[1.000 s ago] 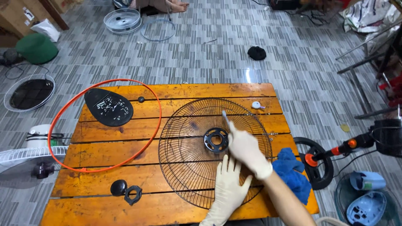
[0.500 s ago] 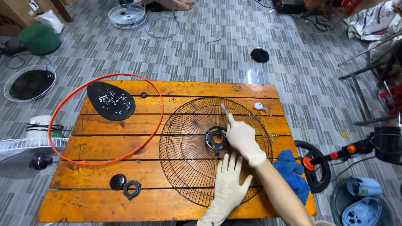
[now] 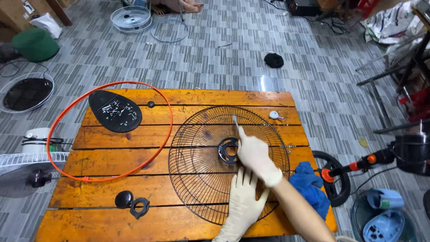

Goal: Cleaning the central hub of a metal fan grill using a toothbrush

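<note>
A black wire fan guard (image 3: 201, 166) lies flat on the orange wooden tabletop (image 3: 192, 98), right of centre, its hub ring (image 3: 227, 150) in the middle. Both hands wear pale gloves. The right hand (image 3: 256, 156) is closed around a thin grey tool (image 3: 235, 123) whose tip points up and away over the wires, just beside the hub. The left hand (image 3: 244, 201) lies open, fingers spread, pressed flat on the near part of the guard. A blue cloth (image 3: 309, 186) sits at the tabletop's right edge, near the right forearm. To the left an orange ring (image 3: 168, 130) encircles a black teardrop-shaped cover (image 3: 115, 111) holding small screws, and a black cap (image 3: 123, 199) and a black nut ring (image 3: 140, 207) rest near the front edge.
</note>
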